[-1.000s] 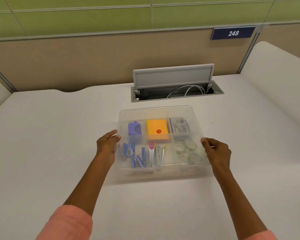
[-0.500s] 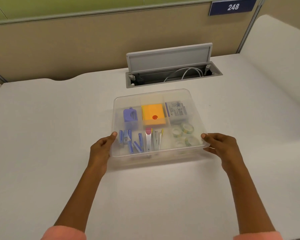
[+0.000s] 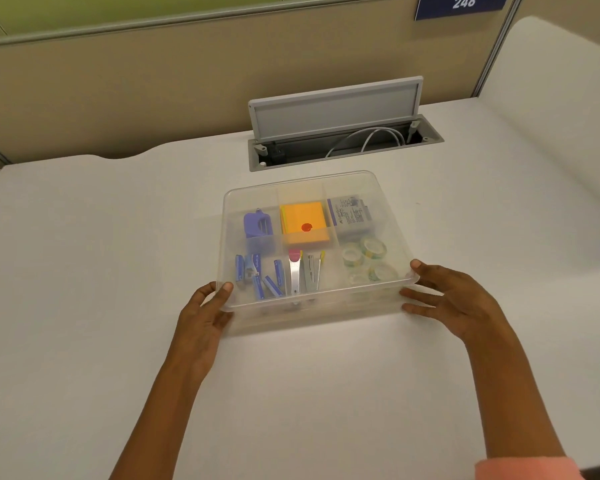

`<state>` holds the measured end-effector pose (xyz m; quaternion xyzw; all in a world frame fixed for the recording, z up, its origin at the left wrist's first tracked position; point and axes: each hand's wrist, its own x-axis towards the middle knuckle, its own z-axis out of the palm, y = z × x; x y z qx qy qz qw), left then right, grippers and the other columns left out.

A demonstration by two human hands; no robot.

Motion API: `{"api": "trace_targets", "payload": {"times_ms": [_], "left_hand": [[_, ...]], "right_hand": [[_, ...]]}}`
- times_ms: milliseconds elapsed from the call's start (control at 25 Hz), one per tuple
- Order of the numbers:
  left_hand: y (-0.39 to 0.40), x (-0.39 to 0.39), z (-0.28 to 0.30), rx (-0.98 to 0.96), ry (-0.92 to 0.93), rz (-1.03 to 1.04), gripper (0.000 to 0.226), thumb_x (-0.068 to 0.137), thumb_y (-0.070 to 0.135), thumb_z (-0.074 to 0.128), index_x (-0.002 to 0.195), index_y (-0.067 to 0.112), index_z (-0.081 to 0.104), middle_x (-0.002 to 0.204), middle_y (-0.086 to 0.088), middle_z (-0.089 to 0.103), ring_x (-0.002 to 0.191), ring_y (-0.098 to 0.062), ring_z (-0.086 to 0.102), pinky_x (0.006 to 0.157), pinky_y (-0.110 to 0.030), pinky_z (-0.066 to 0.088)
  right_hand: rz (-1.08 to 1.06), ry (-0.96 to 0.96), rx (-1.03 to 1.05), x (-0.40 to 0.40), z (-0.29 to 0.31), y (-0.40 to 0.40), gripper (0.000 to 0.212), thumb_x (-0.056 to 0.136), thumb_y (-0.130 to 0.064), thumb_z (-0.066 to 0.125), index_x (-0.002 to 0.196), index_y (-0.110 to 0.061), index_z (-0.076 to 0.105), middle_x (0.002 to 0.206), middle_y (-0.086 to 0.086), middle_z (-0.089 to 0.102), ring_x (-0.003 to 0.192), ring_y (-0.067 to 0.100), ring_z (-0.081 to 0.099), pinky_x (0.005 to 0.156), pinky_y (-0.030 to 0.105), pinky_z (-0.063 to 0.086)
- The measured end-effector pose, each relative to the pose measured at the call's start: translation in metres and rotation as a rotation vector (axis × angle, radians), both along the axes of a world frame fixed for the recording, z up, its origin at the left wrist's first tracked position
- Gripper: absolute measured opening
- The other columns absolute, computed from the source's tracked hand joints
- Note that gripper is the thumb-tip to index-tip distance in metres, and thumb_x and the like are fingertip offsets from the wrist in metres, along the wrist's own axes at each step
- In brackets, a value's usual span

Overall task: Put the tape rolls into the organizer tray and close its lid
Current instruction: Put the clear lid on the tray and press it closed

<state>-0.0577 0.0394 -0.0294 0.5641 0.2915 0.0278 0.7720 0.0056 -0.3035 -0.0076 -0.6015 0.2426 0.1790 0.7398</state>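
The clear organizer tray (image 3: 309, 318) stands on the white desk with its see-through lid (image 3: 357, 188) lying over it. Several tape rolls (image 3: 370, 249) with green print lie in the near right compartment, seen through the lid. My left hand (image 3: 205, 317) is at the near left corner, thumb on top of the lid's rim and fingers against the tray's side. My right hand (image 3: 458, 299) is at the near right corner, thumb on the rim and fingers spread low along the side.
Under the lid are an orange sticky-note pad (image 3: 303, 220), a purple item (image 3: 257, 225), a small grey box (image 3: 352, 214), blue pieces and metal clips. Behind the tray an open cable hatch (image 3: 336, 112) stands up. A beige partition with a 248 plate (image 3: 463, 3) bounds the desk.
Both hands have slid from the middle of the tray's sides to its near corners, and the thumbs now rest on the lid's rim. The view has tilted down.
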Motion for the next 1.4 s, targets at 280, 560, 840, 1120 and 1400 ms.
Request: {"api": "trace_targets", "payload": {"times_ms": [280, 560, 840, 1120, 1400], "left_hand": [[0.009, -0.001, 0.013, -0.255, -0.022, -0.099, 0.039, 0.070, 0.021, 0.067, 0.108, 0.018, 0.060, 0.109, -0.011, 0.068, 0.101, -0.030, 0.066, 0.084, -0.047, 0.055], [0.011, -0.005, 0.011, -0.301, 0.066, -0.074, 0.046, 0.071, 0.017, 0.066, 0.115, 0.004, 0.059, 0.110, -0.014, 0.066, 0.103, -0.029, 0.062, 0.080, -0.046, 0.055], [0.017, 0.008, 0.018, 0.067, 0.213, -0.297, 0.027, 0.080, 0.001, 0.061, 0.107, 0.006, 0.062, 0.097, -0.009, 0.070, 0.087, -0.021, 0.066, 0.071, -0.025, 0.059], [0.035, 0.025, 0.038, 0.347, 0.264, -0.404, 0.030, 0.077, 0.028, 0.069, 0.095, 0.004, 0.069, 0.102, -0.015, 0.071, 0.096, -0.027, 0.067, 0.074, -0.029, 0.057], [0.036, 0.113, 0.034, 0.223, 0.153, -0.107, 0.049, 0.082, 0.034, 0.063, 0.119, 0.004, 0.054, 0.119, -0.016, 0.061, 0.099, -0.026, 0.061, 0.089, -0.038, 0.050]], "right_hand": [[-0.023, -0.027, 0.146, 0.005, 0.002, 0.005, 0.023, 0.076, -0.030, 0.068, 0.092, -0.016, 0.059, 0.101, 0.019, 0.067, 0.096, 0.037, 0.065, 0.090, 0.048, 0.049], [0.016, 0.017, 0.138, 0.002, -0.004, 0.004, 0.029, 0.081, -0.021, 0.064, 0.109, -0.014, 0.058, 0.103, 0.019, 0.065, 0.093, 0.037, 0.064, 0.084, 0.045, 0.052], [0.166, -0.059, -0.285, 0.010, 0.010, 0.000, 0.027, 0.082, -0.028, 0.065, 0.100, -0.008, 0.066, 0.106, 0.015, 0.065, 0.099, 0.029, 0.061, 0.092, 0.043, 0.051], [0.298, -0.072, -0.516, 0.046, 0.025, 0.005, 0.048, 0.079, -0.045, 0.063, 0.108, -0.006, 0.064, 0.109, 0.015, 0.066, 0.104, 0.031, 0.061, 0.097, 0.046, 0.048], [0.207, -0.135, -0.352, 0.123, 0.024, 0.033, 0.038, 0.085, -0.044, 0.057, 0.099, -0.009, 0.062, 0.110, 0.015, 0.067, 0.087, 0.023, 0.064, 0.078, 0.035, 0.051]]}}
